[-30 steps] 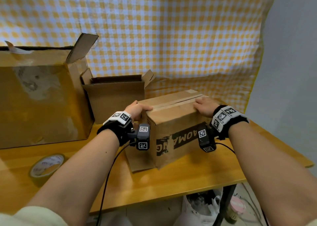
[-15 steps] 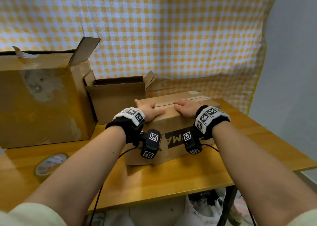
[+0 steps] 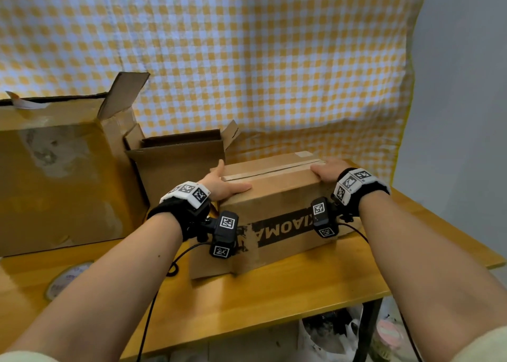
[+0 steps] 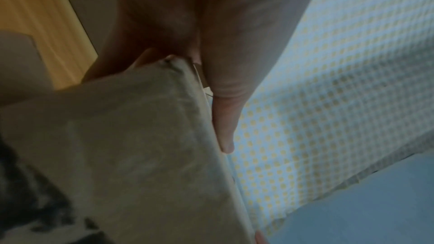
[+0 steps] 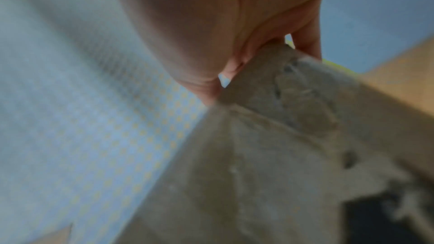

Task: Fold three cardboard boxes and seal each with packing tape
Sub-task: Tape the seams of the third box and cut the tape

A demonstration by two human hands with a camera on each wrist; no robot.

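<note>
A closed cardboard box point(image 3: 277, 197) with black print stands mid-table, its long side facing me. A strip of tape point(image 3: 269, 171) runs along its top seam. My left hand point(image 3: 222, 186) holds the top left corner, thumb lying along the top; in the left wrist view the thumb point(image 4: 225, 118) stretches along the box point(image 4: 129, 146) edge and the other fingers go down the end face. My right hand point(image 3: 326, 172) grips the top right corner, fingers curled over the end. In the right wrist view the corner of the box point(image 5: 270, 155) sits inside my right hand point(image 5: 223, 25).
A large open box point(image 3: 55, 175) stands at the left and a smaller open box point(image 3: 178, 175) behind the centre. A roll of packing tape point(image 3: 68, 279) lies near the front left. The wooden table point(image 3: 274, 301) ends close on the right; a checked cloth point(image 3: 274, 59) hangs behind.
The box has turned so that its long printed side faces me. My hands came together on the top, then slid apart to the two end corners.
</note>
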